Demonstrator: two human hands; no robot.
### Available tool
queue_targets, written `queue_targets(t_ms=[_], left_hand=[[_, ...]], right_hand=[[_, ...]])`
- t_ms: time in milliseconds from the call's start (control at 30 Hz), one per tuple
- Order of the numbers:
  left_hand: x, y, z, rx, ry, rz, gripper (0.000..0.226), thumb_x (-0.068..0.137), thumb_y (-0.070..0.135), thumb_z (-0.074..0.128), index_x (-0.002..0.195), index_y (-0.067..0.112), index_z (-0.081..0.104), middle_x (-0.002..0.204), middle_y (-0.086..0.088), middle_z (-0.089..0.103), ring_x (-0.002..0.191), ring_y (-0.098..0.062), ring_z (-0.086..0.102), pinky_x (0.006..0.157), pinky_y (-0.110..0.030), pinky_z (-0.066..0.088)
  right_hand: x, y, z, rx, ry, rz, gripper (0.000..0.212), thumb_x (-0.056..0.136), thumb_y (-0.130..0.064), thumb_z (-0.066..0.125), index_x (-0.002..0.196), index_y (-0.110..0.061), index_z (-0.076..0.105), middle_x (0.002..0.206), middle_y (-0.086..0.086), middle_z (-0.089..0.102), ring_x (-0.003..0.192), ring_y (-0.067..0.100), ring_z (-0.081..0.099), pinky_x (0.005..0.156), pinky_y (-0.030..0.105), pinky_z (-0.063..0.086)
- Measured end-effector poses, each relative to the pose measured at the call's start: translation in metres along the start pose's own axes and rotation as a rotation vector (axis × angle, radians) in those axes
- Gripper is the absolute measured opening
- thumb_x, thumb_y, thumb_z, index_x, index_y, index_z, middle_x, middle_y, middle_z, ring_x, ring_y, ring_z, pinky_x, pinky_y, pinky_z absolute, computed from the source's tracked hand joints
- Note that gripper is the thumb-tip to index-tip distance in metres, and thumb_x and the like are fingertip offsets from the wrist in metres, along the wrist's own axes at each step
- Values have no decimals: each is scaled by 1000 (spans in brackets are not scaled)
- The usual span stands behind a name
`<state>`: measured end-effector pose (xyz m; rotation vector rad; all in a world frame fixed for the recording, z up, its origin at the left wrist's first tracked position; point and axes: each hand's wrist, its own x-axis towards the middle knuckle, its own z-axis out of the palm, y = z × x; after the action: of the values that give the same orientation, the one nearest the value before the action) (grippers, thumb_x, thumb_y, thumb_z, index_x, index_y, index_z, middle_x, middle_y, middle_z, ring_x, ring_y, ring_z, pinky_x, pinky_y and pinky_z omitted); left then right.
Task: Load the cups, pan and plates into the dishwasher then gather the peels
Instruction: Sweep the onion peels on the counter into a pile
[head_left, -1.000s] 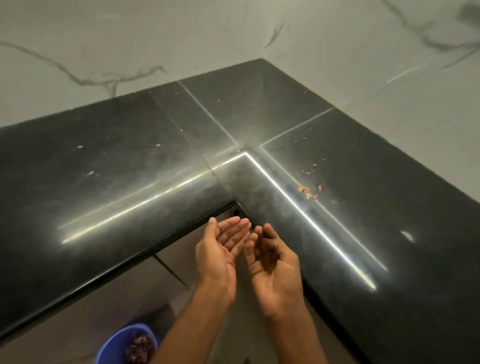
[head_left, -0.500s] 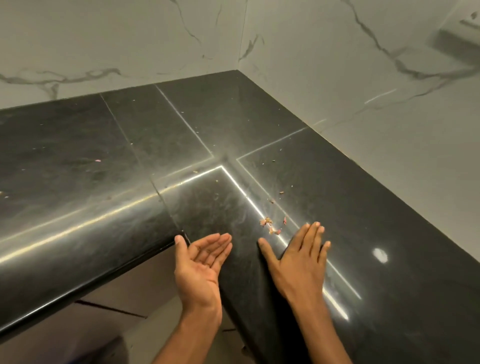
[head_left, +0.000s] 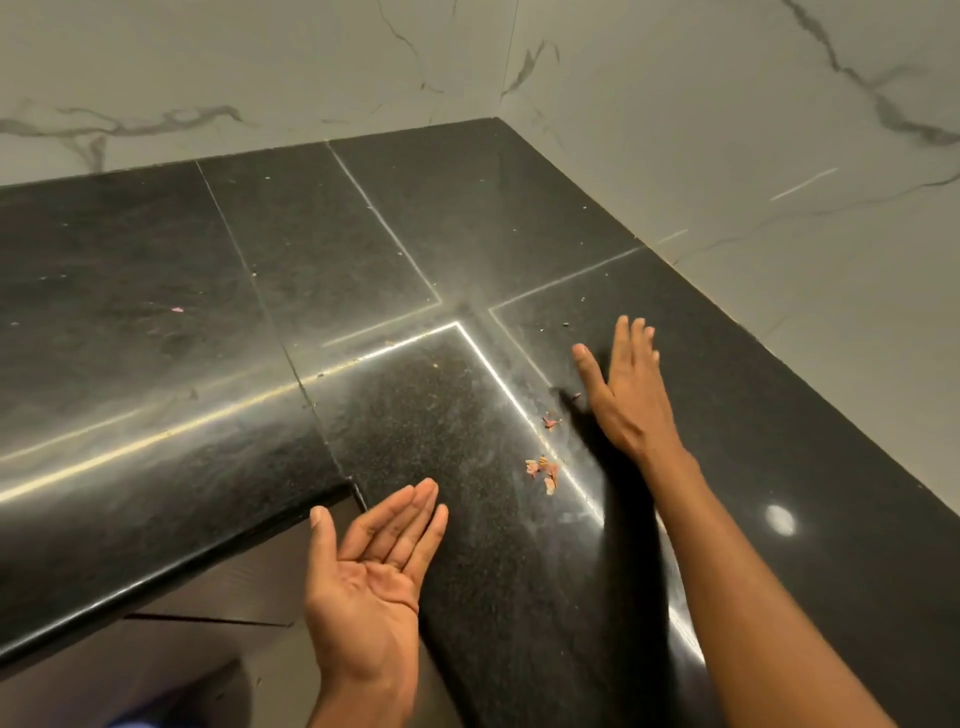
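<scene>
A few small pinkish-orange peels (head_left: 543, 470) lie on the black countertop (head_left: 363, 270), with another scrap (head_left: 550, 422) just beyond them. My right hand (head_left: 626, 389) is stretched flat, palm down, over the counter just right of the peels, fingers straight. Palm up and cupped, my left hand (head_left: 371, 566) is held at the counter's front edge, left of the peels, with nothing in it. No cups, pan, plates or dishwasher are in view.
The L-shaped counter runs into a corner of white marble-look walls (head_left: 727, 130). Tiny crumbs (head_left: 565, 325) and a pink speck (head_left: 177, 309) dot the surface. Below the front edge is a dark cabinet front (head_left: 218, 597). A sliver of something blue (head_left: 130, 722) shows at the bottom.
My hands have parted from in front of me. The right one has reached forward over the counter past the peels; the left stays cupped at the edge. The view has shifted closer.
</scene>
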<state>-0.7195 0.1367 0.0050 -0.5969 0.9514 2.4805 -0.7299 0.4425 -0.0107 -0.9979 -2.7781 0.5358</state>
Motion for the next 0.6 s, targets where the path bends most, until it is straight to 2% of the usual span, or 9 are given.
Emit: queue_targets(t_ms=[67, 133, 200, 267, 300, 367, 467, 533, 600], left_hand=[[-1, 3, -3, -26, 9, -18, 81, 101, 56, 37, 111, -21, 60, 117, -38, 64, 116, -45, 64, 98, -51, 49], [-1, 6, -8, -42, 51, -25, 81, 99, 58, 41, 99, -19, 66, 112, -37, 66, 110, -46, 67, 93, -53, 54], [1, 6, -16, -22, 123, -2, 77, 97, 60, 42, 79, -9, 72, 92, -31, 72, 92, -42, 73, 77, -44, 63], [4, 7, -26, -34, 231, 52, 72, 97, 60, 41, 60, 5, 70, 68, -16, 68, 68, -31, 69, 64, -32, 56], [6, 8, -33, -76, 278, 70, 71, 97, 59, 41, 57, 8, 70, 64, -12, 65, 64, -27, 64, 65, -32, 50], [12, 8, -47, -175, 326, 77, 71, 98, 56, 40, 64, 7, 77, 76, -12, 70, 79, -25, 65, 81, -34, 48], [18, -1, -58, -325, 253, 7, 65, 100, 51, 38, 100, 0, 78, 119, -21, 70, 118, -31, 65, 110, -43, 42], [19, -9, -57, -388, 165, -17, 63, 102, 48, 35, 115, -2, 70, 131, -22, 64, 126, -33, 61, 114, -45, 38], [20, -12, -53, -398, 100, -24, 62, 104, 47, 32, 120, 0, 68, 134, -19, 63, 127, -31, 60, 114, -44, 40]], right_hand=[[7, -1, 6, -194, -108, -86, 97, 96, -80, 5, 164, -11, -2, 171, 10, -10, 157, 17, -16, 129, 44, -6], [-6, -10, 11, -260, -160, -209, 94, 97, -77, 0, 163, -10, -5, 170, 8, -15, 156, 17, -18, 129, 42, -6], [-32, -21, 13, -264, -196, -315, 86, 101, -72, 0, 163, -12, -8, 169, 6, -18, 155, 14, -21, 129, 41, -6], [-60, -31, 14, -254, -225, -393, 78, 104, -65, 3, 163, -14, -8, 169, 5, -19, 155, 13, -22, 129, 41, -5], [-75, -37, 15, -234, -232, -432, 75, 106, -62, 5, 163, -15, -7, 169, 4, -18, 155, 12, -21, 129, 41, -4], [-108, -51, 18, -123, -256, -521, 68, 109, -53, 11, 164, -17, -2, 171, 1, -12, 156, 9, -16, 129, 41, 0], [-147, -70, 14, 267, -278, -532, 56, 111, -36, 27, 163, -18, 17, 171, -7, 9, 157, 4, 2, 129, 33, 4], [-144, -67, 7, 413, -188, -425, 54, 110, -35, 30, 162, -21, 26, 170, -10, 16, 156, 2, 8, 129, 30, 5], [-119, -51, 2, 381, -89, -272, 62, 108, -52, 23, 162, -22, 27, 171, -9, 14, 156, 0, 5, 130, 35, 5]])
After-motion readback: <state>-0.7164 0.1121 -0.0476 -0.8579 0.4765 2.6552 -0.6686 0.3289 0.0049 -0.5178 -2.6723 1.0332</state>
